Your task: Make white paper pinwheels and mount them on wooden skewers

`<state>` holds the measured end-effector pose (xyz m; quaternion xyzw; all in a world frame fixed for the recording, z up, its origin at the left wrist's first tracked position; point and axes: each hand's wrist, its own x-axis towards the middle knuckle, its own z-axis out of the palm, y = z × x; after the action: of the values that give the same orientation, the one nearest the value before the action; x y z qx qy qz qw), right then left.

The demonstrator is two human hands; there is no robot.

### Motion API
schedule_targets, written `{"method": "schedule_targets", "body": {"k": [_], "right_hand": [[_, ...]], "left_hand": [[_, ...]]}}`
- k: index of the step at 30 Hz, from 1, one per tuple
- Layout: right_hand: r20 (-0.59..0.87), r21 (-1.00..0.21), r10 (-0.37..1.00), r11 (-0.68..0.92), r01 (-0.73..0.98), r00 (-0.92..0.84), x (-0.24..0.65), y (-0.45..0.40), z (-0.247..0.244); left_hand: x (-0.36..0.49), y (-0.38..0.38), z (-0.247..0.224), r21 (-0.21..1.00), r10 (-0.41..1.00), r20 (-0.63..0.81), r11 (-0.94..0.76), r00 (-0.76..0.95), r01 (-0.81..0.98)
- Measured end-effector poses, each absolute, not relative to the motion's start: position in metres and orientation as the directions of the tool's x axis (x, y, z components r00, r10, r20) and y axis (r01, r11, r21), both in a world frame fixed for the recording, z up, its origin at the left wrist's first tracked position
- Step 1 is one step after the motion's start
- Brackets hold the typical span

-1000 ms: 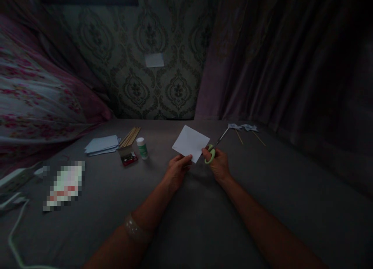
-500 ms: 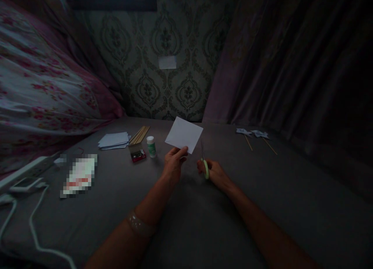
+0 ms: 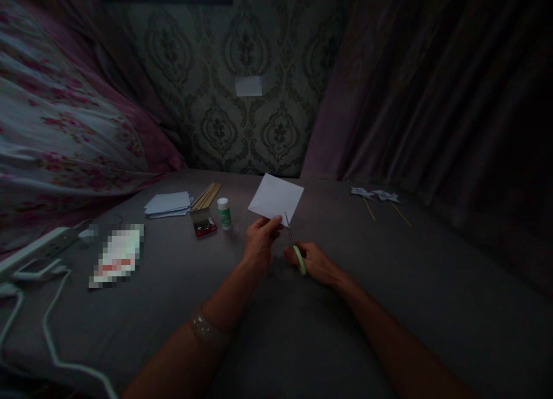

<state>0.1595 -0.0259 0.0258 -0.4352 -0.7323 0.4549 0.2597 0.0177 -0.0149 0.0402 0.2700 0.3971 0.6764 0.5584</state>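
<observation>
My left hand (image 3: pixel 260 238) pinches the near corner of a square white sheet of paper (image 3: pixel 276 196), which is held up above the grey surface. In my right hand (image 3: pixel 314 262) is a pair of scissors (image 3: pixel 299 259) with light green handles. Their blades point up and away from me and overlap the paper's near corner, close to my left thumb. Whether the blades have cut into the paper I cannot tell. The fingers of my right hand are partly hidden behind the scissors' handles.
Left of my hands are a white-capped bottle (image 3: pixel 224 213), a small red box (image 3: pixel 205 226) of small items, wooden sticks (image 3: pixel 207 196) and stacked paper (image 3: pixel 167 204). Paper pinwheels (image 3: pixel 384 196) on sticks lie at right. A power strip (image 3: pixel 38 252) with cables sits far left.
My right hand has brought the scissors leftward, so the blades now meet the paper's near corner. The paper has shifted slightly to the right in the view.
</observation>
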Motion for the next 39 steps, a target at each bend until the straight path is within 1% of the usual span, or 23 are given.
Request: {"method": "schedule_targets", "body": {"k": [17, 29, 39], "right_hand": [[-0.009, -0.888, 0.896, 0.197, 0.416, -0.443, 0.1601, -0.0265, 0.0289], [-0.032, -0.897, 0.908, 0.159, 0.413, -0.417, 0.1598, -0.0268, 0.0288], [-0.046, -0.888, 0.931, 0.128, 0.442, -0.362, 0.1582, -0.0264, 0.0267]], "left_hand": [[0.0182, -0.0145, 0.0366, 0.839, 0.975, -0.067, -0.06, -0.211, -0.541], [0.0172, -0.0152, 0.0379, 0.834, 0.976, -0.062, -0.066, -0.211, -0.548], [0.0164, -0.0149, 0.0396, 0.848, 0.971, -0.066, -0.066, -0.229, -0.526]]}}
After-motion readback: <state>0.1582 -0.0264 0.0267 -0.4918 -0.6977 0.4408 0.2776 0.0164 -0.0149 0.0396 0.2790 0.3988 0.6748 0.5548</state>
